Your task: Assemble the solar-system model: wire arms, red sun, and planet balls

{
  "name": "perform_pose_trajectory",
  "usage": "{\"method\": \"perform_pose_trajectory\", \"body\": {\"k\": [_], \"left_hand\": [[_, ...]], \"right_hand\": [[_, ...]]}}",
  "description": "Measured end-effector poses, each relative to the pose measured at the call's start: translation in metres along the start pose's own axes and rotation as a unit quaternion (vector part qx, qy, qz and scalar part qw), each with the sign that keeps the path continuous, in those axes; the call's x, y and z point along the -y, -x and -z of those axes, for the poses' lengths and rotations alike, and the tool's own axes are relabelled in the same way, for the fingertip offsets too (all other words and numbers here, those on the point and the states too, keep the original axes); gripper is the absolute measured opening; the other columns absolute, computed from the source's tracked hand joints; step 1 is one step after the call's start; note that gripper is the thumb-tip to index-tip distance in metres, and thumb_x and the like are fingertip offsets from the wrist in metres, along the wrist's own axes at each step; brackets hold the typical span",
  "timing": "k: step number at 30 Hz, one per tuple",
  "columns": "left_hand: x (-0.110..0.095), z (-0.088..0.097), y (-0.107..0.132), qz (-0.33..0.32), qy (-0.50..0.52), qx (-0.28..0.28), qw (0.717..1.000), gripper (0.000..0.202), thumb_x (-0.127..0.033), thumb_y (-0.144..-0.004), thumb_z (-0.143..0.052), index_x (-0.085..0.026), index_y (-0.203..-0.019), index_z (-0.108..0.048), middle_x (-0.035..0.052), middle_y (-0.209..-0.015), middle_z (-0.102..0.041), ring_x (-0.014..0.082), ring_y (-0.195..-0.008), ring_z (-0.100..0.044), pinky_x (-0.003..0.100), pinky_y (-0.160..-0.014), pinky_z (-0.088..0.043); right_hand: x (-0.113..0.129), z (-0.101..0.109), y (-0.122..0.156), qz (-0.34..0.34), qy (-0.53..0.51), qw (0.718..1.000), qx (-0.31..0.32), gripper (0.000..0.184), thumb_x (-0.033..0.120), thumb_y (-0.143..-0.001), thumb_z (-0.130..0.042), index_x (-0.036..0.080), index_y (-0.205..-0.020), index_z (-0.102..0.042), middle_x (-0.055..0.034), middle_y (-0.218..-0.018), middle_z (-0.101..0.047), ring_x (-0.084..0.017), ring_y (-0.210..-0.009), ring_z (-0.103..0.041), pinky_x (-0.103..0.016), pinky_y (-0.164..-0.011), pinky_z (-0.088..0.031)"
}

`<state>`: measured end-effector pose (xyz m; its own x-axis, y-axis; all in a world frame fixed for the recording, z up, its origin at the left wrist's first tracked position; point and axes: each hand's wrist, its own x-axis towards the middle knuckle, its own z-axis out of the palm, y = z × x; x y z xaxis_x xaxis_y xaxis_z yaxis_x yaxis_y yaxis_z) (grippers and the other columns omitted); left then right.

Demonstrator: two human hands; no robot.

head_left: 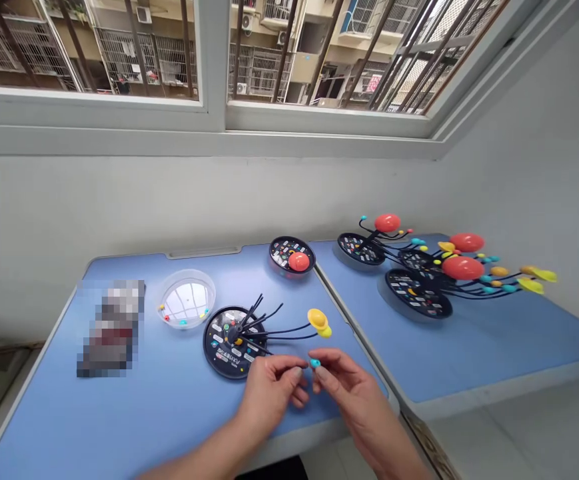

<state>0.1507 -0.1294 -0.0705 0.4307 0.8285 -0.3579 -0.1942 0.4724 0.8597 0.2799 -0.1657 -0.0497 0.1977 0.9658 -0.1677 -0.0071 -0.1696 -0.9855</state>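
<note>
The landmark is the black disc [222, 360] on the near blue table [169, 413], carrying black rods [289, 330]. To its right, the right hand [352, 393] grips a turquoise bead [315, 363] between thumb and finger. The left hand [276, 387], at the disc's near right edge, has thumb and forefinger drawn together; whether they grip a rod cannot be determined. This hand obstructs the view of one rod's outer end.

Right of the disc, an orange saucer [318, 319] and a yellow piece [325, 332] sit at rod ends, just beyond the bead. Other rods rise bare from the disc. Just beyond and left of it stands a clear dish [186, 300] with small beads [183, 323] along its rim; farther left lies a pixelated item [112, 327], unidentifiable. Beyond and right of the disc, a red ball [299, 261] rests on another round base [279, 253]. Well right, past the table joint, models with red balls occupy a second table [469, 353].
</note>
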Motion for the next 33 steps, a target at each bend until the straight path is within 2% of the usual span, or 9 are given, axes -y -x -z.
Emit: {"method": "perform_pose_trajectory", "body": {"k": [5,8,13,17,22,28,33], "left_hand": [[0.0,0.001,-0.001,0.004,0.023,0.004,1.0,0.04,-0.042,-0.06,-0.066,-0.008,-0.081,-0.066,0.0024,-0.056,-0.06,0.0097,-0.045,-0.054,0.022,-0.045,-0.044],[-0.004,0.002,0.001,0.001,0.036,0.01,0.999,0.043,-0.045,-0.058,-0.069,-0.008,-0.079,-0.066,0.0039,-0.058,-0.062,0.0099,-0.046,-0.054,0.023,-0.047,-0.045],[-0.009,0.003,0.003,0.005,0.072,0.015,0.997,0.047,-0.046,-0.055,-0.072,-0.007,-0.08,-0.068,0.0033,-0.055,-0.061,0.0108,-0.049,-0.055,0.025,-0.053,-0.047],[-0.01,0.002,0.002,0.012,0.091,0.009,0.996,0.048,-0.045,-0.051,-0.075,-0.007,-0.08,-0.068,0.0035,-0.055,-0.061,0.011,-0.049,-0.055,0.026,-0.053,-0.047],[-0.012,0.0,0.001,0.019,0.094,-0.003,0.995,0.045,-0.044,-0.05,-0.075,-0.006,-0.074,-0.067,0.0031,-0.053,-0.061,0.0099,-0.045,-0.054,0.024,-0.05,-0.045],[-0.008,-0.002,0.0,0.018,0.095,-0.014,0.995,0.038,-0.041,-0.052,-0.074,-0.008,-0.07,-0.065,0.0006,-0.049,-0.058,0.0093,-0.042,-0.052,0.024,-0.047,-0.045],[-0.007,-0.002,-0.001,0.018,0.087,-0.016,0.996,0.032,-0.038,-0.056,-0.071,-0.008,-0.068,-0.065,0.0008,-0.052,-0.058,0.0088,-0.043,-0.052,0.023,-0.046,-0.045]], "right_hand": [[-0.002,0.005,-0.001,0.031,0.107,0.994,0.018,0.025,0.042,-0.074,-0.06,0.02,-0.085,-0.064,-0.0014,-0.07,-0.062,-0.016,-0.063,-0.059,-0.028,-0.063,-0.049],[-0.001,0.004,-0.002,0.043,0.112,0.993,0.005,0.025,0.04,-0.07,-0.064,0.02,-0.085,-0.064,-0.0025,-0.077,-0.064,-0.017,-0.07,-0.06,-0.028,-0.066,-0.05],[0.009,0.0,-0.002,0.05,0.105,0.993,0.0,0.016,0.034,-0.068,-0.068,0.02,-0.074,-0.063,-0.0002,-0.067,-0.062,-0.014,-0.064,-0.057,-0.024,-0.06,-0.049],[0.018,0.0,-0.003,0.083,0.136,0.987,0.013,0.013,0.032,-0.069,-0.068,0.022,-0.077,-0.068,-0.004,-0.082,-0.065,-0.018,-0.076,-0.06,-0.027,-0.068,-0.05],[0.023,0.0,-0.004,0.121,0.194,0.973,0.023,0.01,0.03,-0.075,-0.061,0.026,-0.078,-0.07,-0.0034,-0.086,-0.066,-0.019,-0.085,-0.06,-0.028,-0.071,-0.049],[0.024,0.002,-0.005,0.1,0.213,0.972,0.004,0.01,0.03,-0.07,-0.066,0.024,-0.076,-0.069,-0.0032,-0.082,-0.068,-0.019,-0.078,-0.061,-0.03,-0.071,-0.049],[0.028,0.001,-0.008,0.134,0.239,0.961,0.042,0.007,0.029,-0.073,-0.063,0.023,-0.072,-0.067,-0.0035,-0.08,-0.066,-0.02,-0.081,-0.06,-0.031,-0.075,-0.047]]}}
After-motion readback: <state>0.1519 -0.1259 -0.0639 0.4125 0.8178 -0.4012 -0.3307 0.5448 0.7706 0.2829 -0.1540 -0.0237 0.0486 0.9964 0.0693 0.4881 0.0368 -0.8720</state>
